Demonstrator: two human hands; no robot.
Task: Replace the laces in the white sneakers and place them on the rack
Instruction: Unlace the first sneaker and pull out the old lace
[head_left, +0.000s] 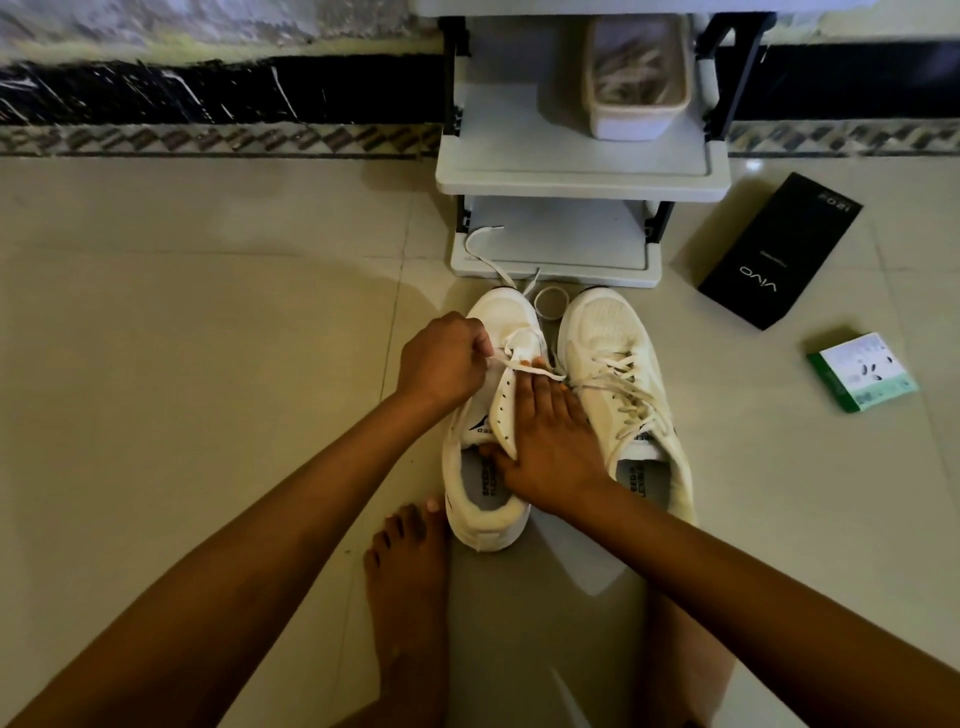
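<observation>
Left hand (441, 361) pinches lace (511, 366); right hand (550, 441) flat, fingers straight, pressing left sneaker (488, 415). Advise pulling evenly, keeping lace untwisted.

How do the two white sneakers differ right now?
The left white sneaker has a lace only through its eyelets nearest the toe; the right white sneaker is laced along its length. The left hand and right hand work on the left one; the right lies untouched. Both stand on the tiled floor.
</observation>
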